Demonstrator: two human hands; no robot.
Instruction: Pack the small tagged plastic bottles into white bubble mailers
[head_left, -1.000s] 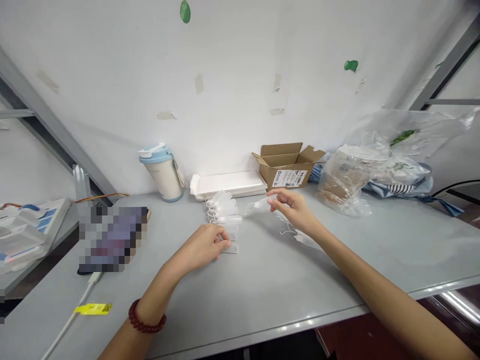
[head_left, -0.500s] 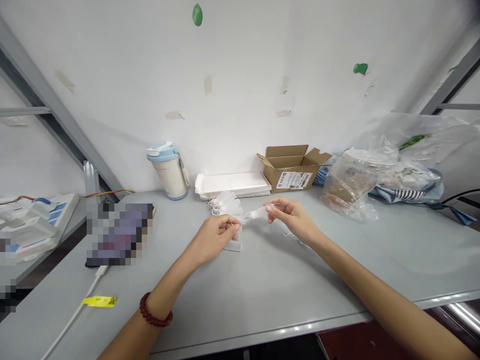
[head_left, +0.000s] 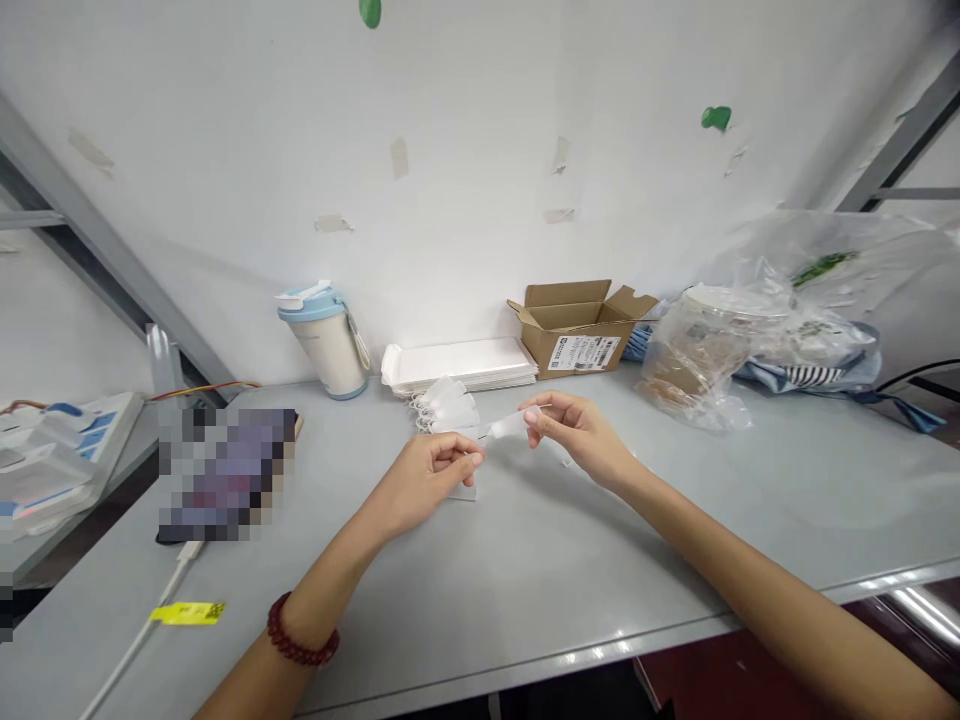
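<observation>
Your right hand (head_left: 574, 428) pinches a white tag (head_left: 509, 425).
From your left hand (head_left: 431, 480), drawn narrow beside it, the tag lies at two o'clock, the tag pile (head_left: 450, 402) at twelve; whether that hand grips anything can't be told.

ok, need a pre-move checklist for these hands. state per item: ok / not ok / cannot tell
1. Right hand gripping the white string tag: ok, tag pinched at one end between thumb and fingers.
2. Left hand gripping that tag's string: cannot tell, too fine at the fingertips.
3. Fanned string tags fully visible: not ok, left hand hides some.
4. Cardboard box open: ok, flaps spread.
5. Tumbler apart from both hands: ok, standing behind them with its lid on.
</observation>
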